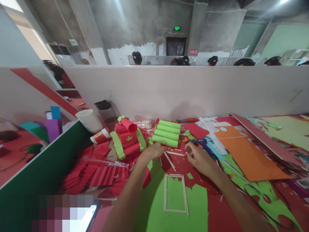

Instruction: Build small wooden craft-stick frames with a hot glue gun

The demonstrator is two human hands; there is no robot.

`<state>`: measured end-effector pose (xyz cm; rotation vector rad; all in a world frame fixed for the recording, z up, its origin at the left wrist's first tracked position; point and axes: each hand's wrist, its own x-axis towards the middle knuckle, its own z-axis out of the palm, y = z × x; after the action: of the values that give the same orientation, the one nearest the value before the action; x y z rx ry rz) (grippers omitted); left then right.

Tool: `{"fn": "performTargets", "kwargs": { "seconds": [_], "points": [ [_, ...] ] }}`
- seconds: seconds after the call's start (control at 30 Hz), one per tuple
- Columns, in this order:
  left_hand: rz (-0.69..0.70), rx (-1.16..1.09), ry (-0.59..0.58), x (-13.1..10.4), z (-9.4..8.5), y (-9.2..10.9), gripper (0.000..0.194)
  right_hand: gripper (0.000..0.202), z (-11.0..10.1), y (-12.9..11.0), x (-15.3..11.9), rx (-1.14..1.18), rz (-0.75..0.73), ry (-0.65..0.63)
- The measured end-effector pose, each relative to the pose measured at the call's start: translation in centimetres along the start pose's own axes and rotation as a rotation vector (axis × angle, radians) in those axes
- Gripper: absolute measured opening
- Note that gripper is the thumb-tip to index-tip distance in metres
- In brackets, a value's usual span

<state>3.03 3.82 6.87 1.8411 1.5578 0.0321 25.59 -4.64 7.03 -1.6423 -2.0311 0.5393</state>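
My left hand (pixel 154 151) is closed, fingertips down beside several thin wooden sticks (pixel 170 161) on the red tabletop. Whether a stick is in its fingers is hidden. My right hand (pixel 199 158) has curled fingers, thumb near the fingertips; what they hold, if anything, is too small to make out. Just behind it lies a blue-handled tool (pixel 205 143). A rectangular frame of wooden sticks (pixel 185 196) lies on a green sheet (pixel 152 212) between my forearms. Beyond my left hand is a row of green paper rolls (pixel 166 132).
Red folded paper pieces (pixel 103 175) and a red paper model with a yellow star (pixel 129 138) lie left. A white cup (pixel 89 120) stands by the green divider (pixel 55 167). Orange card (pixel 248 154) and green scraps lie right. A phone (pixel 90 216) is front left.
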Motion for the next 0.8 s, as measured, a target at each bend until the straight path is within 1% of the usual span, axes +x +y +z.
{"fn": "performTargets", "kwargs": {
  "seconds": [0.07,0.13,0.23,0.33,0.47,0.63,0.73,0.8],
  "points": [
    [-0.002,0.054,-0.023,-0.3,-0.2,-0.1,0.021,0.012,-0.6,0.1,0.2,0.106,0.003,0.069],
    [-0.002,0.092,-0.037,-0.5,-0.3,-0.1,0.020,0.012,-1.1,0.2,0.2,0.173,-0.005,0.102],
    [0.007,0.108,-0.029,-0.7,-0.4,0.1,0.019,0.013,-1.7,0.4,0.2,0.172,-0.021,0.085],
    [0.014,0.077,-0.008,-0.7,-0.3,0.2,0.019,0.014,-1.6,0.6,0.2,0.127,-0.030,0.054],
    [0.025,-0.027,0.004,-0.7,-0.5,0.0,0.015,0.013,-1.1,0.4,0.2,0.079,-0.020,0.029],
    [0.071,-0.226,-0.010,-1.1,-0.8,-0.2,0.008,0.013,-0.3,-0.1,0.2,0.081,-0.053,-0.010],
    [0.098,-0.333,-0.004,-1.4,-0.7,-0.1,0.011,0.012,0.0,-0.2,0.2,0.061,-0.059,-0.052],
    [0.102,-0.385,0.026,-1.5,-0.4,0.1,0.013,0.013,0.0,-0.2,0.2,0.051,-0.078,-0.071]
  ]
}}
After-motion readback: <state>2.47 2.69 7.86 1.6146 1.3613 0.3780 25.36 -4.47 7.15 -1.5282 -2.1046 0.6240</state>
